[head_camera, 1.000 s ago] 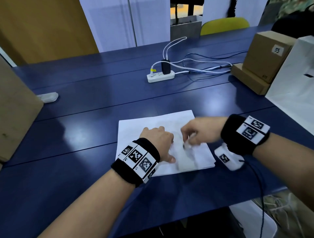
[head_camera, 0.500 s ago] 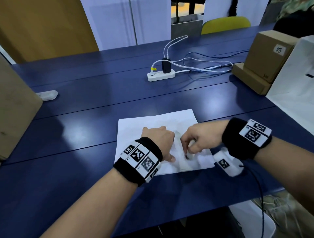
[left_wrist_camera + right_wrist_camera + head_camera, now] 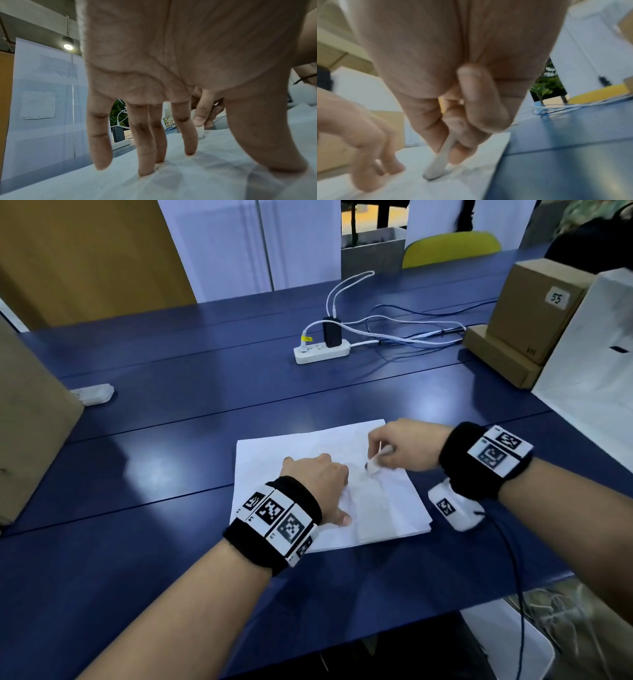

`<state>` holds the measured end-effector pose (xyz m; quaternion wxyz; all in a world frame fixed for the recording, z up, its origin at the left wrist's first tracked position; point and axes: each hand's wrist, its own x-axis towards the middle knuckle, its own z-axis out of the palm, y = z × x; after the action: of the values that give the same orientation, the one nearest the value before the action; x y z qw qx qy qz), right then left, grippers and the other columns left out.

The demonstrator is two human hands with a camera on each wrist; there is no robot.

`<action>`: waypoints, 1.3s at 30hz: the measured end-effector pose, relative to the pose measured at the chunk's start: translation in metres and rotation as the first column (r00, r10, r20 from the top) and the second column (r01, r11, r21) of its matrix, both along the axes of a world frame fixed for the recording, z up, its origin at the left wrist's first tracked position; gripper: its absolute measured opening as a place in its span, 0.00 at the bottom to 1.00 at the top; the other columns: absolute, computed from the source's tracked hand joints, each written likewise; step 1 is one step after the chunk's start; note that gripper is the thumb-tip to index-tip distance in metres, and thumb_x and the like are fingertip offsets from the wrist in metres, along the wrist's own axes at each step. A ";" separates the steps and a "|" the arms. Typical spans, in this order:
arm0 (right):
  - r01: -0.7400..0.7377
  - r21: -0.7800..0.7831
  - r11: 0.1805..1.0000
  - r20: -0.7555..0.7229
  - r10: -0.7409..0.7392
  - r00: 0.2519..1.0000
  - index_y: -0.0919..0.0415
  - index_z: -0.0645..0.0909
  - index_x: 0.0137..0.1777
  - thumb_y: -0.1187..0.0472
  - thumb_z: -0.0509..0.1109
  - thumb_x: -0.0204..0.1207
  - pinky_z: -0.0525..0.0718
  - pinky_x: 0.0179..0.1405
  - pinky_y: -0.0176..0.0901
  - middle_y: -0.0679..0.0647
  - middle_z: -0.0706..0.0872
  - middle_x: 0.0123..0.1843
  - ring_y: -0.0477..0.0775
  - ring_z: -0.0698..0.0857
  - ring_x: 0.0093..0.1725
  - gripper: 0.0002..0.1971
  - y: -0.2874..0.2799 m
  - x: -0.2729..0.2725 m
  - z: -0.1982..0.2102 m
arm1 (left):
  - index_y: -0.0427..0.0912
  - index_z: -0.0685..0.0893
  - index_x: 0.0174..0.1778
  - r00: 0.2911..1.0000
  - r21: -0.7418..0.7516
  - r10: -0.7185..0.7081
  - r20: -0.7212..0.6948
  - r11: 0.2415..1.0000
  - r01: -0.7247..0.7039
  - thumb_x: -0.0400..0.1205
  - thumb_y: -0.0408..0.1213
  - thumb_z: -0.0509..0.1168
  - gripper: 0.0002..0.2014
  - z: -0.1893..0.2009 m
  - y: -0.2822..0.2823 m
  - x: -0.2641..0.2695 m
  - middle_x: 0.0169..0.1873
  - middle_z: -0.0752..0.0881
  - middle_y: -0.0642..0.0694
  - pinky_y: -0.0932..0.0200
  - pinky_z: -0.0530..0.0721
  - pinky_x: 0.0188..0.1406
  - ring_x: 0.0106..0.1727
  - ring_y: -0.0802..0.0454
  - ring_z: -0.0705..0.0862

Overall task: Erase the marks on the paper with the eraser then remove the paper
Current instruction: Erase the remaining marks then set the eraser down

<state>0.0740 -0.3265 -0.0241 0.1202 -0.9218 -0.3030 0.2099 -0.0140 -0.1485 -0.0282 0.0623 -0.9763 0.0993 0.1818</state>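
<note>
A white sheet of paper [image 3: 301,446] lies on the blue table [image 3: 171,412], with faint grey marks near its middle. My left hand [image 3: 318,477] presses down on the paper with straight, spread fingers [image 3: 101,142], holding it flat. My right hand [image 3: 400,448] pinches a small white eraser [image 3: 375,465] between thumb and fingers. The eraser's dirty tip [image 3: 435,171] touches the paper [image 3: 412,188] just right of the left hand [image 3: 368,142]. The right wrist view is blurred.
A white power strip [image 3: 322,350] with a black charger and cables sits at the far middle. Cardboard boxes [image 3: 527,316] and a white bag [image 3: 592,378] stand at the right, a brown box [image 3: 30,419] at the left, beside a small white object [image 3: 94,393].
My right hand with the eraser has moved up the paper, away from me, after a stroke toward me half a second ago. The left hand has stayed pressing the paper.
</note>
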 end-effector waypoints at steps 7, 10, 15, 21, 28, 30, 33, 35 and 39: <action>-0.244 -0.035 0.969 -0.290 0.224 0.930 0.49 0.87 0.49 0.55 0.73 0.73 0.83 0.42 0.44 0.54 0.90 0.39 0.43 0.82 0.34 0.06 -0.004 -0.033 0.003 | 0.55 0.77 0.66 1.000 -0.007 0.008 0.000 1.000 -0.008 0.69 0.64 0.72 0.31 -0.002 0.000 0.000 0.60 0.78 0.51 0.47 0.71 0.56 0.57 0.46 0.83; -0.110 -0.012 0.994 -0.117 0.108 0.987 0.49 0.87 0.51 0.58 0.70 0.75 0.81 0.42 0.43 0.47 0.88 0.35 0.45 0.82 0.37 0.07 0.000 -0.015 -0.001 | 0.55 0.78 0.65 1.000 -0.009 0.003 0.005 1.000 -0.003 0.70 0.64 0.72 0.30 -0.001 0.000 0.000 0.59 0.78 0.51 0.46 0.71 0.56 0.57 0.45 0.83; -0.023 0.007 1.000 -0.013 0.024 1.000 0.50 0.85 0.49 0.57 0.69 0.76 0.83 0.45 0.43 0.46 0.89 0.36 0.46 0.85 0.39 0.05 -0.005 -0.008 0.000 | 0.55 0.77 0.66 1.000 -0.001 0.007 0.000 1.000 -0.007 0.70 0.63 0.71 0.30 0.000 -0.001 -0.001 0.60 0.78 0.50 0.45 0.71 0.58 0.57 0.45 0.83; -0.148 -0.032 0.989 -0.190 0.139 0.972 0.48 0.88 0.50 0.54 0.73 0.74 0.83 0.46 0.45 0.52 0.91 0.38 0.48 0.84 0.38 0.07 -0.001 -0.026 0.003 | 0.55 0.78 0.65 1.000 -0.004 0.012 -0.006 1.000 -0.013 0.69 0.64 0.72 0.31 -0.001 -0.002 0.001 0.60 0.78 0.50 0.45 0.72 0.57 0.56 0.45 0.83; -0.079 -0.024 0.997 -0.144 0.075 0.987 0.50 0.86 0.45 0.57 0.74 0.73 0.78 0.36 0.36 0.47 0.88 0.35 0.44 0.82 0.35 0.02 -0.001 -0.025 0.001 | 0.56 0.77 0.66 1.000 0.001 0.016 -0.008 1.000 -0.016 0.70 0.64 0.71 0.31 -0.001 -0.001 -0.001 0.60 0.77 0.51 0.44 0.73 0.58 0.57 0.45 0.83; -0.168 -0.049 0.985 -0.229 0.152 0.961 0.50 0.87 0.46 0.54 0.77 0.71 0.79 0.35 0.35 0.46 0.87 0.33 0.42 0.81 0.32 0.05 0.000 -0.037 0.002 | 0.56 0.77 0.66 1.000 0.004 0.015 -0.011 1.000 -0.015 0.70 0.65 0.71 0.31 -0.001 -0.002 -0.001 0.60 0.77 0.50 0.44 0.73 0.58 0.58 0.45 0.82; -0.077 -0.019 0.997 -0.090 0.075 0.993 0.50 0.87 0.50 0.56 0.73 0.75 0.78 0.38 0.37 0.44 0.87 0.33 0.44 0.82 0.36 0.05 0.001 -0.022 0.003 | 0.55 0.76 0.67 1.000 0.009 0.006 -0.015 1.000 -0.006 0.70 0.64 0.71 0.31 0.000 -0.002 0.000 0.61 0.77 0.50 0.44 0.72 0.57 0.58 0.45 0.82; 0.045 0.002 0.999 0.032 -0.045 0.998 0.49 0.85 0.49 0.55 0.70 0.77 0.78 0.42 0.42 0.45 0.86 0.37 0.49 0.83 0.42 0.04 0.000 -0.008 0.004 | 0.55 0.76 0.67 1.000 0.013 0.004 -0.018 1.000 -0.003 0.71 0.63 0.70 0.31 0.001 -0.003 0.000 0.61 0.77 0.50 0.43 0.73 0.58 0.57 0.44 0.82; -0.069 -0.051 0.996 -0.098 0.064 0.993 0.51 0.85 0.47 0.56 0.73 0.74 0.80 0.40 0.41 0.48 0.88 0.37 0.49 0.84 0.39 0.03 -0.007 -0.020 0.004 | 0.55 0.76 0.68 1.000 0.022 0.002 -0.014 1.000 -0.001 0.71 0.64 0.70 0.31 0.001 -0.003 -0.002 0.62 0.76 0.49 0.43 0.73 0.58 0.58 0.44 0.82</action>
<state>0.0536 -0.3330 -0.0200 0.1027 -0.9030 -0.3215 0.2659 -0.0155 -0.1511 -0.0275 0.0724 -0.9743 0.0969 0.1900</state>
